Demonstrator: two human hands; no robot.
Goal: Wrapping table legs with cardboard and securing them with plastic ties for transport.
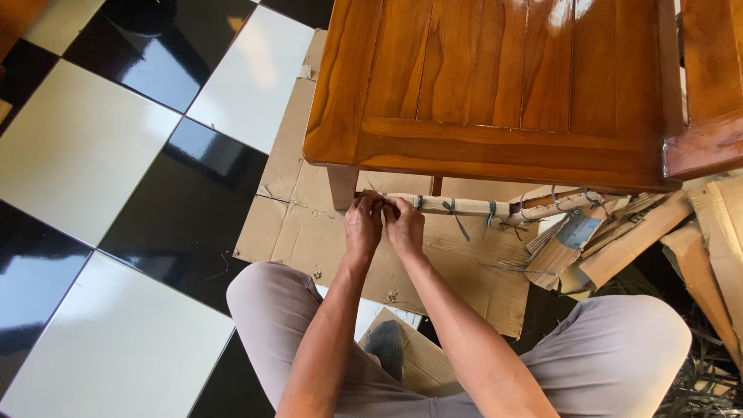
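while both your hands pinch it, left hand (pixel 362 226) and right hand (pixel 405 224) clenched together on the wrapped rail's (pixel 464 207) end under the wooden table's (pixel 495 85) front edge, the cardboard wrap looks soft and light; grip beside a strap (pixel 451 209).

A floor (pixel 93 147) of glossy black and white tiles carries flattened brown cardboard sheets (pixel 309 224), on which the wooden furniture piece (pixel 503 85) stands; cardboard scraps (pixel 619 240) lie alongside.

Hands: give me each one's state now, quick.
Left hand: closed, pinching the wrapped rail at its end.
Right hand: closed, pinching the same spot beside it.
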